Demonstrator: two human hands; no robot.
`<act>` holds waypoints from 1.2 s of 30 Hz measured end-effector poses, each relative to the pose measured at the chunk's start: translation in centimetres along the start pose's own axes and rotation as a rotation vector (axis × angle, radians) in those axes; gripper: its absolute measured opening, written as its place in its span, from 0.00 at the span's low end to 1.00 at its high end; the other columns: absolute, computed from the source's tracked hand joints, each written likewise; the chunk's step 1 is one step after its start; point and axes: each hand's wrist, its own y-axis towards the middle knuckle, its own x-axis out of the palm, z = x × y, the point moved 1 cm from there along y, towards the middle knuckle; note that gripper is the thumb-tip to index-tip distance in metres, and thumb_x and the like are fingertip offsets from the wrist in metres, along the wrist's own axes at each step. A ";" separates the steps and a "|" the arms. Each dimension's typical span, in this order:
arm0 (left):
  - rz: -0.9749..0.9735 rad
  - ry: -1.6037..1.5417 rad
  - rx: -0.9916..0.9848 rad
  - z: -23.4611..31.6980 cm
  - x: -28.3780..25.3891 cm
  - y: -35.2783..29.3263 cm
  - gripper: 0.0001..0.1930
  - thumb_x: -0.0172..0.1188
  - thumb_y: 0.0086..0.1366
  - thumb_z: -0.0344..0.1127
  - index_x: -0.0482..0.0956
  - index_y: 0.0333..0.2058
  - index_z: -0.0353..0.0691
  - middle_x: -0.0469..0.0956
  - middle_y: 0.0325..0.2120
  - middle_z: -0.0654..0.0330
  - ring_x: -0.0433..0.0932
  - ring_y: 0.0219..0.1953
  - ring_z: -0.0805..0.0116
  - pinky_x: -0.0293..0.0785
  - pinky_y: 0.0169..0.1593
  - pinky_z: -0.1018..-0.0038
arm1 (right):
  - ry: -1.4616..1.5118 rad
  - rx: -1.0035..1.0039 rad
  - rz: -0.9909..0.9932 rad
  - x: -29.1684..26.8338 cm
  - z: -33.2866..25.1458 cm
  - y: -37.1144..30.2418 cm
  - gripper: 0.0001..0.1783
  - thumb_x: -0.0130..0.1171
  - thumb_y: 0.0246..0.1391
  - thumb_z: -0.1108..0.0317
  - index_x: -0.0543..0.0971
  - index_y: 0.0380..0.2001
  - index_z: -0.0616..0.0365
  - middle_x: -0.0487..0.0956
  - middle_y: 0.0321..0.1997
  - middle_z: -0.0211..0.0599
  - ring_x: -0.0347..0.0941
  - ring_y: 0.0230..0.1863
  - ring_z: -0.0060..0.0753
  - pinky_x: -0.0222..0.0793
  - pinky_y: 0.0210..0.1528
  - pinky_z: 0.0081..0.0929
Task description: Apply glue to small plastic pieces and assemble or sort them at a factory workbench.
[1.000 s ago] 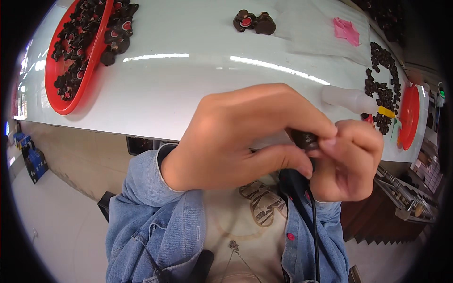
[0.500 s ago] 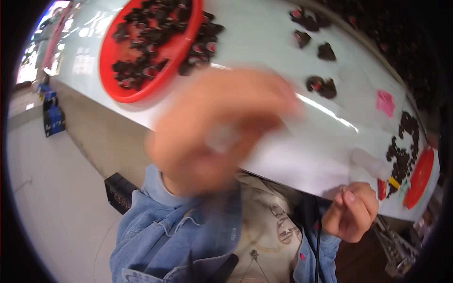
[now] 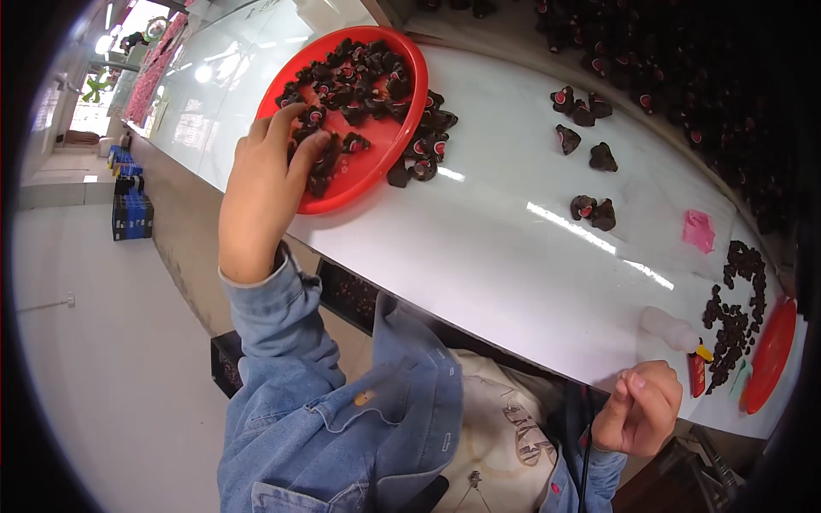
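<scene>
My left hand reaches over the near left rim of a round red basin. Its thumb and fingers are apart around small dark brown lumpy pieces with pink-red marks, and no firm grip on one shows. At the table's near edge on the right, my right hand is closed, thumb and forefinger pinched together; whatever they hold, if anything, cannot be made out. A whitish translucent bottle lies beside it, near a red object with a yellow top.
More dark pieces sit against the basin's right side, and several are spread across the white table. A large dark pile lines the far side. Rightward are a pink scrap, tiny dark bits and a red tray.
My left hand has swung from a blur in front of my body out to the left, into the red basin. My right hand stays pinched in nearly the same place. The view has shifted.
</scene>
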 end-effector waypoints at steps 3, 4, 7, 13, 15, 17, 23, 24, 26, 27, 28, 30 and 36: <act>0.039 -0.074 0.031 1.0 0.9 1.2 0.18 0.54 0.55 0.33 0.68 0.46 0.40 0.71 0.42 0.49 0.70 0.43 0.51 0.65 0.46 0.67 | 0.012 -0.003 0.014 0.0 0.0 -0.1 0.12 0.58 0.40 0.81 0.72 0.32 0.62 0.69 0.26 0.38 0.64 0.19 0.30 0.59 0.18 0.23; 0.055 -0.112 0.047 1.1 1.2 1.5 0.19 0.55 0.55 0.33 0.68 0.47 0.40 0.71 0.42 0.49 0.70 0.43 0.50 0.65 0.46 0.67 | 0.011 -0.005 0.018 0.0 0.0 -0.1 0.12 0.58 0.40 0.81 0.72 0.32 0.62 0.69 0.26 0.38 0.64 0.19 0.30 0.59 0.18 0.23; 0.101 -0.143 0.206 0.7 1.5 1.8 0.18 0.55 0.54 0.32 0.69 0.45 0.39 0.71 0.39 0.49 0.71 0.41 0.52 0.67 0.44 0.65 | 0.021 0.007 0.030 -0.1 -0.1 0.0 0.13 0.58 0.39 0.81 0.72 0.32 0.62 0.69 0.26 0.39 0.63 0.18 0.30 0.59 0.18 0.23; 0.048 -0.283 0.295 3.1 -0.7 0.4 0.14 0.53 0.54 0.29 0.71 0.42 0.36 0.72 0.37 0.51 0.72 0.40 0.54 0.69 0.41 0.67 | 0.016 0.013 0.052 -0.2 0.0 -0.1 0.13 0.58 0.38 0.81 0.72 0.32 0.62 0.70 0.24 0.38 0.64 0.18 0.29 0.59 0.17 0.23; 0.079 -0.471 0.256 5.7 -1.7 -0.7 0.13 0.53 0.53 0.27 0.72 0.40 0.36 0.72 0.37 0.51 0.72 0.40 0.56 0.69 0.40 0.68 | 0.011 0.014 0.038 -0.2 0.1 0.0 0.14 0.59 0.37 0.81 0.72 0.32 0.62 0.70 0.23 0.37 0.64 0.17 0.29 0.59 0.17 0.23; 0.082 -0.589 0.477 8.2 -0.9 -1.4 0.12 0.54 0.51 0.25 0.73 0.37 0.35 0.72 0.36 0.52 0.72 0.40 0.58 0.69 0.39 0.69 | 0.007 0.015 0.039 -0.1 0.1 0.2 0.14 0.59 0.37 0.81 0.72 0.32 0.62 0.71 0.23 0.37 0.64 0.17 0.29 0.59 0.17 0.23; -0.212 -0.739 0.721 14.0 3.9 -3.5 0.13 0.61 0.46 0.23 0.73 0.33 0.38 0.73 0.36 0.58 0.72 0.31 0.67 0.69 0.33 0.77 | 0.103 0.099 0.052 -0.7 -0.5 -0.7 0.12 0.59 0.39 0.80 0.72 0.31 0.63 0.71 0.22 0.37 0.64 0.17 0.28 0.59 0.18 0.21; -0.343 -0.797 0.638 14.2 4.2 -3.5 0.13 0.61 0.45 0.24 0.73 0.33 0.38 0.73 0.36 0.58 0.72 0.31 0.67 0.69 0.33 0.77 | 0.096 0.099 0.052 -1.0 -0.6 -1.0 0.12 0.59 0.39 0.80 0.72 0.31 0.63 0.71 0.22 0.37 0.64 0.17 0.28 0.59 0.18 0.21; -0.386 -0.752 0.626 14.2 3.8 -3.5 0.14 0.61 0.45 0.23 0.73 0.33 0.38 0.73 0.36 0.58 0.72 0.31 0.67 0.69 0.35 0.78 | 0.107 0.159 0.135 -1.9 -0.4 -1.9 0.10 0.58 0.41 0.79 0.72 0.31 0.63 0.71 0.23 0.38 0.65 0.19 0.27 0.60 0.20 0.20; -0.427 -0.701 0.609 14.0 3.5 -3.5 0.14 0.61 0.45 0.23 0.73 0.34 0.38 0.73 0.36 0.58 0.72 0.32 0.68 0.69 0.36 0.78 | 0.114 0.188 0.176 -2.4 -0.2 -2.1 0.09 0.58 0.42 0.78 0.72 0.31 0.63 0.71 0.23 0.38 0.65 0.20 0.27 0.60 0.20 0.20; -0.467 -0.647 0.595 13.9 3.4 -3.4 0.14 0.62 0.45 0.23 0.73 0.34 0.37 0.73 0.36 0.58 0.72 0.33 0.68 0.69 0.37 0.78 | 0.110 0.188 0.178 -2.9 0.2 -2.3 0.09 0.58 0.42 0.78 0.72 0.31 0.63 0.71 0.23 0.38 0.65 0.20 0.27 0.60 0.20 0.20; -0.428 -0.755 0.576 13.4 3.3 -3.6 0.15 0.61 0.45 0.23 0.73 0.34 0.36 0.73 0.36 0.57 0.72 0.34 0.68 0.69 0.38 0.78 | 0.049 0.212 0.259 -4.1 0.9 -2.4 0.10 0.56 0.44 0.77 0.71 0.33 0.64 0.71 0.26 0.39 0.66 0.24 0.27 0.61 0.25 0.19; -0.322 -1.453 0.505 12.8 3.8 -6.7 0.15 0.60 0.47 0.18 0.74 0.37 0.30 0.74 0.36 0.50 0.73 0.37 0.67 0.71 0.38 0.76 | -0.045 0.399 0.293 -3.4 1.7 0.4 0.16 0.55 0.45 0.77 0.70 0.40 0.67 0.71 0.38 0.42 0.67 0.40 0.32 0.62 0.43 0.23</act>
